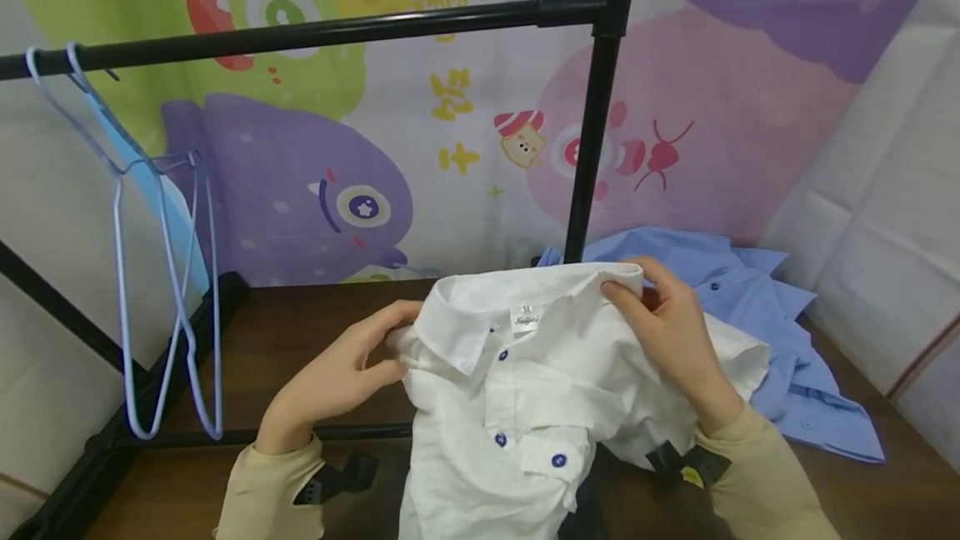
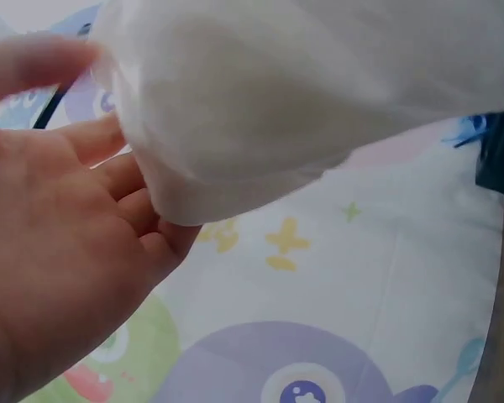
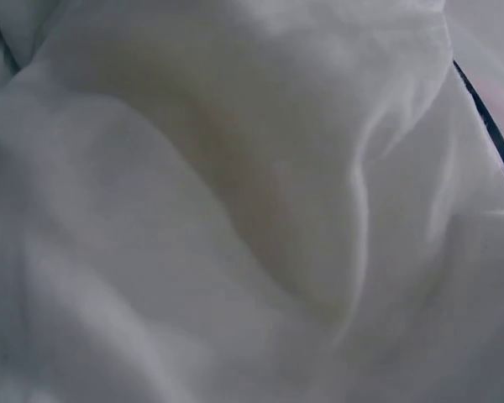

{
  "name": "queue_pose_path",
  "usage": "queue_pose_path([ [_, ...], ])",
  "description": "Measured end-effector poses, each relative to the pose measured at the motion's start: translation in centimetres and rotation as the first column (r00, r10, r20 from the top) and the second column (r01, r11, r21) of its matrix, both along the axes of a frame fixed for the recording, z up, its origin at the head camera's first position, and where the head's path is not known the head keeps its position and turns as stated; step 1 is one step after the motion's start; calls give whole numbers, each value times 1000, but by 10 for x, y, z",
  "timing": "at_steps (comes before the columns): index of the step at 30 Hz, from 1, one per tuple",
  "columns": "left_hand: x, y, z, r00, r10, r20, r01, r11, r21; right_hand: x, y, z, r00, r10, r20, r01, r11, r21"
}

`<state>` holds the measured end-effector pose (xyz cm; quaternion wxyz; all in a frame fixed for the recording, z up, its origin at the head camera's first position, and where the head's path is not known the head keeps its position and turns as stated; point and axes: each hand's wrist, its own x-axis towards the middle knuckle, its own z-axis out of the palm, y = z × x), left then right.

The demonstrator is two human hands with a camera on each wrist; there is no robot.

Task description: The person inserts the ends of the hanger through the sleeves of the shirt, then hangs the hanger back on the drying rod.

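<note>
A white short-sleeved shirt (image 1: 540,382) with dark blue buttons and a chest pocket is held up by both hands, its collar at the top. Near the shoulder beside the left collar point, my left hand (image 1: 337,373) pinches the cloth with thumb and fingers. In the left wrist view, the left hand (image 2: 76,227) has its fingers partly behind the white fabric (image 2: 260,109). My right hand (image 1: 675,336) grips the right end of the collar, thumb in front. White folds of the shirt (image 3: 235,218) fill most of the right wrist view, hiding the right hand there.
Light blue hangers (image 1: 165,273) hang from a black rack bar (image 1: 337,32) at left. A rack post (image 1: 596,123) rises behind the shirt. A blue shirt (image 1: 795,357) lies crumpled on the brown wooden surface (image 1: 300,323) at right. A cartoon-printed curtain (image 1: 465,215) covers the back.
</note>
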<state>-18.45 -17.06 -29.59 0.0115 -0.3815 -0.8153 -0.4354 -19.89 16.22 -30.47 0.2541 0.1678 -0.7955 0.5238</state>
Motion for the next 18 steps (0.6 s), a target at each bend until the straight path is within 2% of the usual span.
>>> queue_pose_path([
  [4,2,0,4,996,-58,69,52,995,84,3,-1,3,1000,18,0,-18,999,-33],
  [6,2,2,4,995,-52,89,42,994,102,4,-1,4,999,38,-23,-39,999,-28],
  [14,3,9,0,984,-104,145,80,984,162,10,-5,5,987,131,-96,-123,989,81],
  [18,3,14,-1,992,-52,119,26,977,214,14,-7,6,970,228,-81,-220,971,98],
])
